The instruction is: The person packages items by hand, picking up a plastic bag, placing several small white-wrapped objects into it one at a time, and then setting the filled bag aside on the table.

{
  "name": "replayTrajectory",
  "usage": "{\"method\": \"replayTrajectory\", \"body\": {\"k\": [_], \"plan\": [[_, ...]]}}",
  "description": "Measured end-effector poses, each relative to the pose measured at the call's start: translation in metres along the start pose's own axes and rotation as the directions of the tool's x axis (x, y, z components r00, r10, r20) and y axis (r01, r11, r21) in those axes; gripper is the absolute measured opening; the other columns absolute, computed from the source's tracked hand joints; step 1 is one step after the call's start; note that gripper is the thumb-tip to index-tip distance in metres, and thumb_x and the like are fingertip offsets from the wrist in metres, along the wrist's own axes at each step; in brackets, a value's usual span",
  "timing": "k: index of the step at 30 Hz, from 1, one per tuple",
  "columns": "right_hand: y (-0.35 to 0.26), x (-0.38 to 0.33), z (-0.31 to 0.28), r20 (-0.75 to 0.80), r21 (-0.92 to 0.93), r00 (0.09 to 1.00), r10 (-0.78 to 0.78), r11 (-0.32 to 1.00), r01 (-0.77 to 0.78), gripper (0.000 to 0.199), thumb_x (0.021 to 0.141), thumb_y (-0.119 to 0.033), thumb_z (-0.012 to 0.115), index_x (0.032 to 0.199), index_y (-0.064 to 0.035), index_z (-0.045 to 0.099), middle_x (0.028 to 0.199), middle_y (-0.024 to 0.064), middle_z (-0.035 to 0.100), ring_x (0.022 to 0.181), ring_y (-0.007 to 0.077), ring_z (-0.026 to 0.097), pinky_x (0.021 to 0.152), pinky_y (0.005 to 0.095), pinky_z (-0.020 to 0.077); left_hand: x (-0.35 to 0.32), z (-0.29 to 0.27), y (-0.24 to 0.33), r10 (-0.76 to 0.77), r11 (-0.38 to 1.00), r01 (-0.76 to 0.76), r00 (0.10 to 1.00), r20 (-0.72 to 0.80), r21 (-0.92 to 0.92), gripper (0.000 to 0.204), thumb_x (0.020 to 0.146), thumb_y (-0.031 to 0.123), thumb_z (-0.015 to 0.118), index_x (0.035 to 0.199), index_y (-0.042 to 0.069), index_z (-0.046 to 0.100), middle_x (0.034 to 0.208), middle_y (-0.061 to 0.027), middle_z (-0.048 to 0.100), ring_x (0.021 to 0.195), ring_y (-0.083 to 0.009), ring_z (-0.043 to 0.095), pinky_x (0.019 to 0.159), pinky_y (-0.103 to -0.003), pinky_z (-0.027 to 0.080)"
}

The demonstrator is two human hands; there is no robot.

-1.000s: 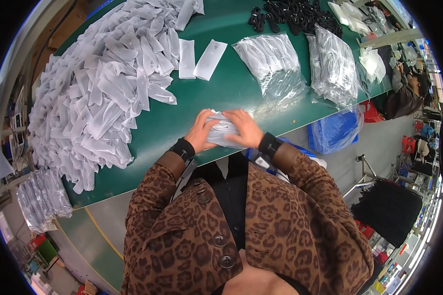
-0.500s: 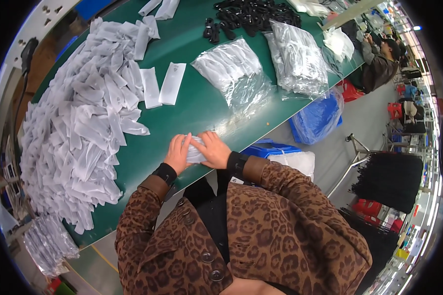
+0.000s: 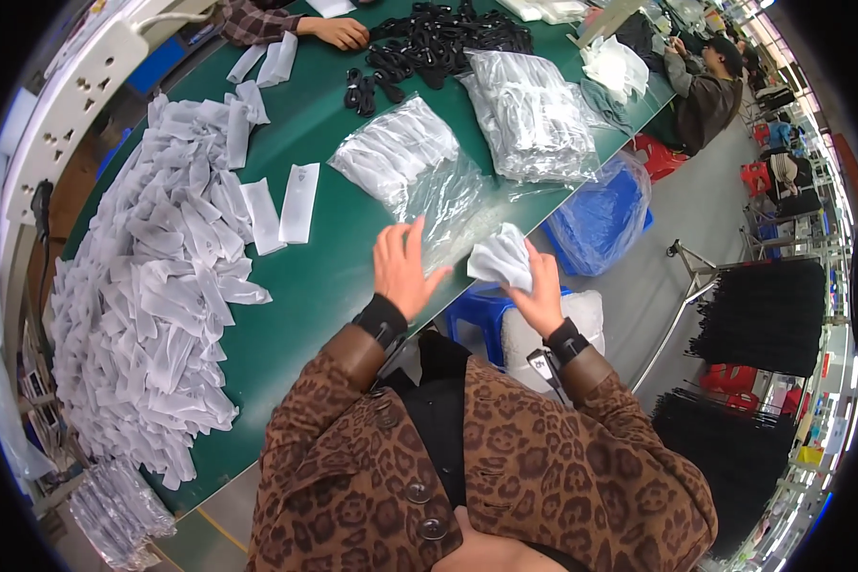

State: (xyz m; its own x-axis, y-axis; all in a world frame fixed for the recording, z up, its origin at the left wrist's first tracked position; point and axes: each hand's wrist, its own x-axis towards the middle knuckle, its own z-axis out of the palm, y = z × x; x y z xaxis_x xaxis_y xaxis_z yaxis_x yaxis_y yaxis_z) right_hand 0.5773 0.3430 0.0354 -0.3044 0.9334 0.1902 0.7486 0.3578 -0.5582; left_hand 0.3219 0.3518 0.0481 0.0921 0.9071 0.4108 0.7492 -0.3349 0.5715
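The bundle [image 3: 501, 259] could slip or fan apart from here, I'd judge, since the right hand [image 3: 541, 294] grasps it only by its near right part, thumb against fingers, and the far left part sticks out without visible support. The desk [image 3: 300, 315] ends close to that hand, so a loosened piece might drop past the edge toward the stool [image 3: 481, 315], just left of the right hand. The bag [image 3: 448, 191] is another likely trouble: its clear end lies slack just beyond the left hand [image 3: 405, 272], and thin film like that could crumple or catch on a finger. The bundle itself sits at the right hand's fingertips, beyond and to the left of the palm, and well to the right of the left hand. That left hand holds nothing, fingers spread and thumb apart (whether it touches the desk, I cannot tell). Far to its left spreads the pile [image 3: 153, 315], with two sleeves [image 3: 299, 203] lying apart from it, beyond and left of the left hand. Beyond both hands are a fuller bag [image 3: 553, 167] and the cords [image 3: 439, 43], with a co-worker's hand [image 3: 341, 32] beside them.
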Motion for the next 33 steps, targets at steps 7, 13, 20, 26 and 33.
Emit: {"method": "replayTrajectory", "body": {"k": [7, 13, 20, 26, 33], "plan": [[-0.003, 0.059, 0.042, 0.025, 0.037, 0.999, 0.027, 0.999, -0.028, 0.085, 0.068, -0.024, 0.080, 0.139, -0.0022, 0.040, 0.104, 0.0215, 0.050, 0.096, 0.0380, 0.051, 0.085, 0.0424, 0.0437, 0.031, 0.024, -0.022, 0.114, 0.990, -0.106, 0.990, 0.083, -0.091, 0.018, 0.081, 0.005, 0.065, 0.097, 0.003, 0.056, 0.085, -0.0153, 0.056, 0.082, -0.0362, 0.058, 0.071, -0.041, 0.048], [-0.030, 0.144, 0.113, -0.012, 0.236, 0.997, 0.080, 0.969, -0.075, 0.088, 0.068, -0.029, 0.079, 0.141, -0.0012, 0.037, 0.103, 0.0249, 0.049, 0.096, 0.0409, 0.050, 0.085, 0.0459, 0.0435, 0.042, 0.003, -0.010, 0.165, 0.973, -0.158, 0.986, 0.024, -0.169, 0.007, 0.083, 0.000, 0.060, 0.089, 0.002, 0.056, 0.082, -0.0160, 0.058, 0.079, -0.0371, 0.060, 0.068, -0.040, 0.049], [-0.021, 0.248, 0.129, -0.226, -0.348, 0.962, -0.155, 0.935, 0.069, 0.088, 0.071, -0.039, 0.076, 0.138, 0.0014, 0.037, 0.115, 0.0283, 0.048, 0.102, 0.0440, 0.048, 0.085, 0.0518, 0.0404, 0.030, 0.015, 0.013, 0.039, 0.911, -0.004, 0.996, 0.075, -0.413, 0.006, 0.087, 0.002, 0.058, 0.092, 0.002, 0.056, 0.082, -0.0177, 0.056, 0.079, -0.0377, 0.059, 0.067, -0.040, 0.048], [-0.018, 0.270, 0.135, -0.163, -0.179, 0.955, -0.250, 0.959, 0.220, 0.091, 0.072, -0.043, 0.077, 0.138, 0.0036, 0.035, 0.128, 0.0324, 0.044, 0.116, 0.0460, 0.044, 0.095, 0.0536, 0.0382, 0.036, 0.008, 0.006, -0.081, 0.915, 0.107, 0.993, 0.082, -0.390, 0.006, 0.087, 0.006, 0.060, 0.091, 0.002, 0.057, 0.082, -0.0158, 0.056, 0.078, -0.0353, 0.058, 0.069, -0.039, 0.048], [0.020, 0.173, 0.069, -0.197, -0.048, 0.934, -0.297, 0.955, 0.293, 0.046, 0.082, -0.023, 0.070, 0.119, 0.0014, 0.058, 0.120, 0.0297, 0.056, 0.110, 0.0430, 0.055, 0.094, 0.0456, 0.0443, 0.018, -0.039, -0.117, -0.291, 0.855, 0.418, 0.877, -0.382, 0.307, 0.024, 0.080, 0.015, 0.070, 0.098, 0.005, 0.058, 0.111, -0.0196, 0.050, 0.106, -0.0375, 0.048, 0.089, -0.046, 0.042]]}}
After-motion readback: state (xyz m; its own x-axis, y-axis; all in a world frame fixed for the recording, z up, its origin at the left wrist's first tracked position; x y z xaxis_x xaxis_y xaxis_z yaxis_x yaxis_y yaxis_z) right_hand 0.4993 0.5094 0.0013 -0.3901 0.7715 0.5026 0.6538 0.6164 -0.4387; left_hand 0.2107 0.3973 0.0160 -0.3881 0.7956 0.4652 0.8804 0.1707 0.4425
